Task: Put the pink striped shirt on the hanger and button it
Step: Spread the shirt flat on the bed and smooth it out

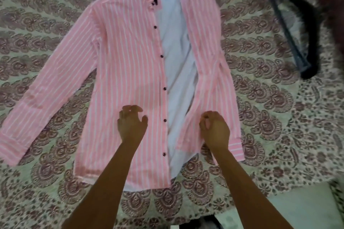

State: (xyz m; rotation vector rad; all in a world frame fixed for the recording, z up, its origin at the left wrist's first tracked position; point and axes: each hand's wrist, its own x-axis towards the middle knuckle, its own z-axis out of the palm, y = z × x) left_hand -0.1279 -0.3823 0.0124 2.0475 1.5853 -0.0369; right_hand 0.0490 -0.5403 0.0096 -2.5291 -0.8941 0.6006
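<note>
pink striped shirt (121, 61) unbuttoned on bedspread (260, 117), hanger (287, 29) well apart

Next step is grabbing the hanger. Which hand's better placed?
Right, probably. The black hanger lies on the bedspread up and to the right of the shirt, on the side of the right hand; the left hand would have to cross the shirt.

Unbuttoned pink striped shirt (126, 61) flat on patterned bedspread (260, 108); black hanger (290, 29) well apart. Over its lower panels: left hand (132, 126), right hand (216, 130), fingers curled.
</note>
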